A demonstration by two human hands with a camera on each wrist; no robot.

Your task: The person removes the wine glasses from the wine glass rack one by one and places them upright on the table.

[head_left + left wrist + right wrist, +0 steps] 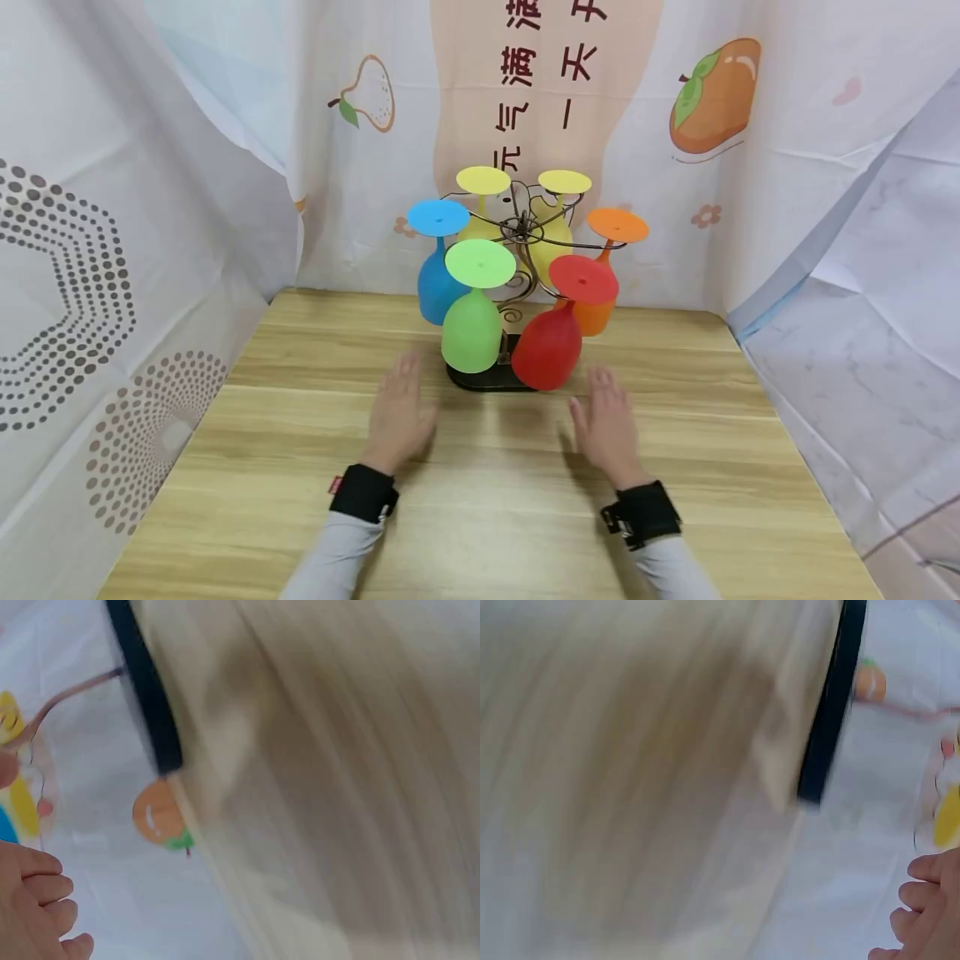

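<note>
A dark metal rack [522, 229] stands at the table's back on a black base [487, 382]. Colourful goblets hang upside down from it: a green goblet [472, 333] and a red goblet [550, 346] in front, a blue goblet [438, 283] at the left, an orange goblet [600, 308] at the right, yellow ones behind. My left hand [400, 415], fingers stretched forward, is left of the base and apart from it. On the other side my right hand [606, 425] is held likewise, apart from the red goblet. Both hands hold nothing. The wrist views show the base's edge [150, 697].
The wood-grain table [480, 517] extends in front of the rack. A white curtain [360, 192] with fruit prints and writing hangs right behind it. Patterned cloth [97, 333] borders the left side, and pale marbled cloth [862, 333] the right.
</note>
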